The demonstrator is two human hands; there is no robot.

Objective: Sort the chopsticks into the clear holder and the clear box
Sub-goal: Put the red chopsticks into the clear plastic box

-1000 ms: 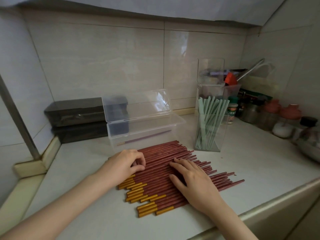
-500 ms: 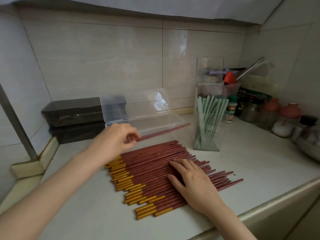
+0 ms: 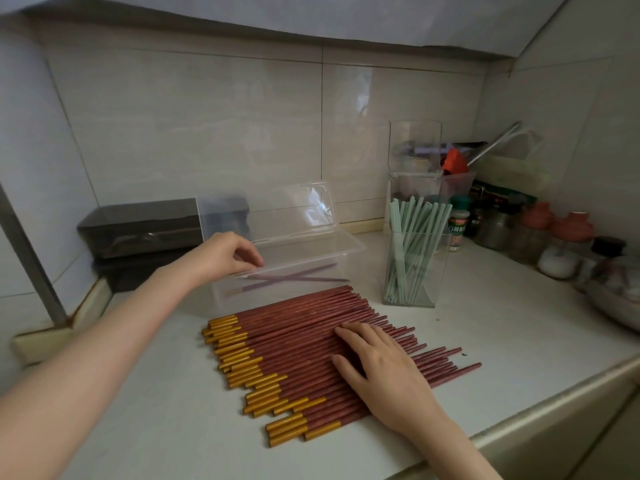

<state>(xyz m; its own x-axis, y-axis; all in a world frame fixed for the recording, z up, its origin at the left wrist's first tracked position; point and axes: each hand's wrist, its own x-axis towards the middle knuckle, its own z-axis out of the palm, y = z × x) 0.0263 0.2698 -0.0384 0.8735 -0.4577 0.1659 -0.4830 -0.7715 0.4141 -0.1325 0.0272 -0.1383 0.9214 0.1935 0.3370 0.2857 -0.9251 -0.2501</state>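
We find bare table (image 3: 512, 327) right of the red chopsticks (image 3: 294, 344); the clear holder (image 3: 412, 271), spice jars (image 3: 562, 242) and raised box lid (image 3: 277, 213) crowd the back, perhaps narrowing reach.

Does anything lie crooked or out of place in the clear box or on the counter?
Slightly. The two red chopsticks in the clear box cross each other instead of lying parallel. The red pile on the counter is staggered, its gold ends uneven. Nothing looks spilled or broken.
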